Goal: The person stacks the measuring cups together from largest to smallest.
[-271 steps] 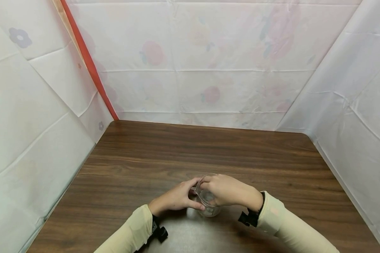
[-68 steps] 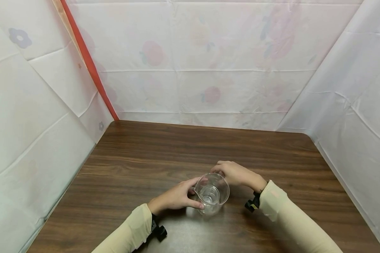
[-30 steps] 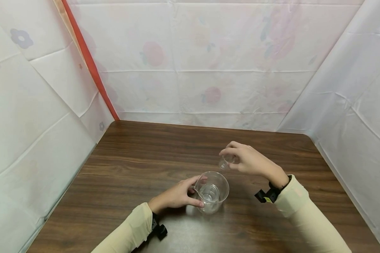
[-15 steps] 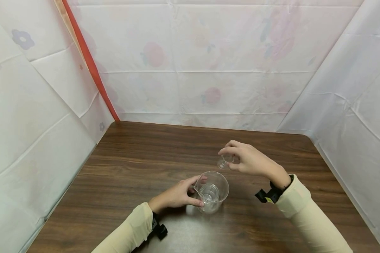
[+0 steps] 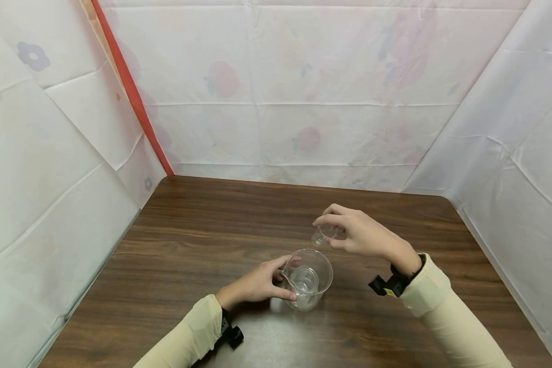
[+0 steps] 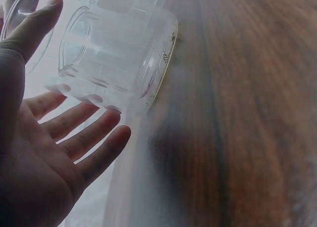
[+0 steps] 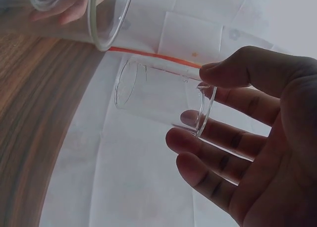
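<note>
A large clear glass beaker [image 5: 324,284] stands upright on the table, its spout toward the left. Inside it sits a smaller glass beaker [image 5: 305,280], also visible through the wall in the left wrist view. My left hand [image 5: 259,284] holds the large beaker from the left, thumb on the near side and fingers on the far side. Beyond and above its rim, my right hand [image 5: 361,234] pinches another small clear beaker [image 7: 158,93] near its rim, thumb opposite the fingers. That small beaker looks empty and is held off the table.
The brown wood-grain table [image 5: 202,225] extends around both hands. White patterned sheets [image 5: 276,92] hang along the back and sides, and a red strip [image 5: 131,92] runs down the left back corner. Each wrist carries a small black camera [image 5: 386,286].
Earlier my right hand reached into the large beaker, then stood beside it. It has since moved away and up with the small beaker, lately drifting slightly left. My left hand has stayed put.
</note>
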Demonstrator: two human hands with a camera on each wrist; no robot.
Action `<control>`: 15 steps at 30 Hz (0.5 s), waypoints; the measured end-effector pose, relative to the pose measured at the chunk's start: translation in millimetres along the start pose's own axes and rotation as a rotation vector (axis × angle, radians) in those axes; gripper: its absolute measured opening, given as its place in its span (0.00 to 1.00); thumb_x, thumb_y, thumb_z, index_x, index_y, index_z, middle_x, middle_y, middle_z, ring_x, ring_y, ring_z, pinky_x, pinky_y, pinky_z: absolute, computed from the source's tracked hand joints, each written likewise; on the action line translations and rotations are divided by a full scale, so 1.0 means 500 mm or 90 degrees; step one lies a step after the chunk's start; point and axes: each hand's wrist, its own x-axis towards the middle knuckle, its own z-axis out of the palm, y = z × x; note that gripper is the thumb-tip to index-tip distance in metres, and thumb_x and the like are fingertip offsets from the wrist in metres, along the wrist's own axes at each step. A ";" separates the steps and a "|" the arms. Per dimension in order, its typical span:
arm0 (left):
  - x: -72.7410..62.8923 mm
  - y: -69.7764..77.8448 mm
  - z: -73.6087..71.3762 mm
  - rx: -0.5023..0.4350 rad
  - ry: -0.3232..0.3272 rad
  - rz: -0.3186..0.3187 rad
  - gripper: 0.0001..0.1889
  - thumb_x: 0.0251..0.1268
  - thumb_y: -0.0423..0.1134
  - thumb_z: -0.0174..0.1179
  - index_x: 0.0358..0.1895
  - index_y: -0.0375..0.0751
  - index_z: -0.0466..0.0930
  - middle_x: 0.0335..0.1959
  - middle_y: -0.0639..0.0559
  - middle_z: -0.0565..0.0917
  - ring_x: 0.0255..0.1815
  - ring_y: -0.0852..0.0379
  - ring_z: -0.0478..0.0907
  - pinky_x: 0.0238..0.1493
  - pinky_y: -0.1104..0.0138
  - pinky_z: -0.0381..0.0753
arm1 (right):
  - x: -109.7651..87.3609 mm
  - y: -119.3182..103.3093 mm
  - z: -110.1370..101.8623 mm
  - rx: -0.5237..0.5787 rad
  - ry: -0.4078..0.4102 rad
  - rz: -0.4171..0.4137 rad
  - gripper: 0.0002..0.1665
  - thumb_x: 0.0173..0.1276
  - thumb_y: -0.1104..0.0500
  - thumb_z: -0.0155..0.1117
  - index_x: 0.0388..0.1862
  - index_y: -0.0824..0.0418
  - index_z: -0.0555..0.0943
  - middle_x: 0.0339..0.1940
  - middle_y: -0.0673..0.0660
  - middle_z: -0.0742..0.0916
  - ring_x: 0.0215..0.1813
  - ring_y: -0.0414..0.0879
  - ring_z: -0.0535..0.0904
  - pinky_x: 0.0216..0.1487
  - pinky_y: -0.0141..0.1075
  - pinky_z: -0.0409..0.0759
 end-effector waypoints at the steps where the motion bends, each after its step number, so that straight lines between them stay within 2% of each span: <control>1: 0.000 0.000 0.000 0.000 -0.001 -0.001 0.42 0.54 0.51 0.72 0.72 0.52 0.63 0.66 0.51 0.76 0.64 0.54 0.75 0.58 0.67 0.78 | 0.001 -0.002 0.001 0.006 0.000 -0.003 0.22 0.61 0.66 0.66 0.54 0.54 0.81 0.48 0.50 0.81 0.35 0.36 0.79 0.38 0.31 0.81; 8: -0.001 0.000 -0.001 0.000 -0.001 -0.005 0.41 0.54 0.51 0.72 0.72 0.55 0.63 0.66 0.52 0.76 0.64 0.54 0.75 0.58 0.66 0.78 | 0.007 -0.014 0.012 0.025 -0.003 -0.040 0.21 0.62 0.65 0.65 0.55 0.54 0.81 0.48 0.51 0.81 0.38 0.40 0.82 0.40 0.32 0.83; 15: 0.000 -0.002 0.001 -0.001 -0.001 0.001 0.42 0.54 0.50 0.72 0.72 0.54 0.62 0.66 0.52 0.75 0.66 0.55 0.73 0.58 0.67 0.78 | 0.011 -0.024 0.020 0.014 0.001 -0.073 0.23 0.60 0.67 0.64 0.54 0.53 0.81 0.47 0.49 0.81 0.37 0.37 0.79 0.38 0.28 0.79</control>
